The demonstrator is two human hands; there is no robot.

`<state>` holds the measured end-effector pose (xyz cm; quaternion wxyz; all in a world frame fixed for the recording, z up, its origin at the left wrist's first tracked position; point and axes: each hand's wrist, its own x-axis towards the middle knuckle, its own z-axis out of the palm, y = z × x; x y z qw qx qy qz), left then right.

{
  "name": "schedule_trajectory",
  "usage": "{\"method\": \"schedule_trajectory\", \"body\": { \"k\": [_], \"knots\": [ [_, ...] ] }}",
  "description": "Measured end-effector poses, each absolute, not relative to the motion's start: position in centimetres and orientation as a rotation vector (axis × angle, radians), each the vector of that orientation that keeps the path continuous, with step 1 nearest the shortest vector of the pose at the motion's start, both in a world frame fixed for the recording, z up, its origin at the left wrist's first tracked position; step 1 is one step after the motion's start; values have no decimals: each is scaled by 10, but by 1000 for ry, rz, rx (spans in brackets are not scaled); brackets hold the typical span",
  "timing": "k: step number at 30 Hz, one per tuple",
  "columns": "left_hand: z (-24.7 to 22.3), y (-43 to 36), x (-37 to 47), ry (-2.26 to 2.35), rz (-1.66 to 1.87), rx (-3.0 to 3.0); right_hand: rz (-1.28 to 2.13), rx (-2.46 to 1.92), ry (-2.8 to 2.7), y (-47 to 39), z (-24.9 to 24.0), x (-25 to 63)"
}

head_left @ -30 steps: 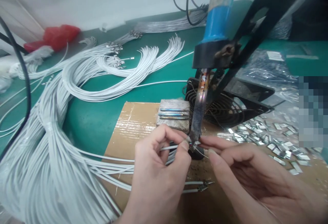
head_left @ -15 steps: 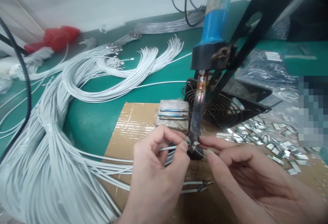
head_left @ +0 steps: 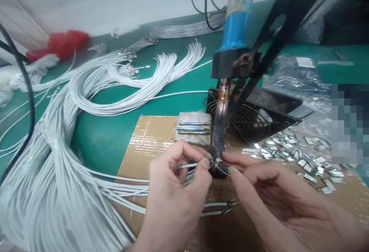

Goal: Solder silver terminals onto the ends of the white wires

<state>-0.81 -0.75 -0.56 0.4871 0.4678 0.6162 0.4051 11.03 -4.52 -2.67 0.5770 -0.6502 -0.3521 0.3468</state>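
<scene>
My left hand point(head_left: 178, 186) pinches a white cable point(head_left: 188, 165) near its end, just under the dark tip of a soldering iron point(head_left: 219, 129) with a blue handle. Close by on the other side, my right hand point(head_left: 268, 190) has a small metal piece point(head_left: 219, 160) at its fingertips and a thin solder wire point(head_left: 223, 171) running between thumb and fingers across the palm. Cable end, metal piece and iron tip meet, though the exact contact is too small to tell. More white cables pass behind my left hand, two ending in metal terminals point(head_left: 227, 207).
A thick bundle of white cables point(head_left: 57, 159) covers the left side. A grey block point(head_left: 193, 129) and a black fan point(head_left: 253, 117) stand behind the hands on cardboard point(head_left: 144, 136). Small metal pieces point(head_left: 311, 159) lie scattered at right. The iron's black stand point(head_left: 276, 25) slants overhead.
The view has shifted slightly, so the iron and the right side appear a little further left. Both hands keep nearly the same pose and hold.
</scene>
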Motion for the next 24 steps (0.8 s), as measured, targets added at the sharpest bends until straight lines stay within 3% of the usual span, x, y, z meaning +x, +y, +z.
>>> {"method": "schedule_trajectory", "body": {
  "k": [24],
  "knots": [
    [-7,-9,-6,1466,1025,1157,727,-1503,-934,-42,-32,117]
  ]
}}
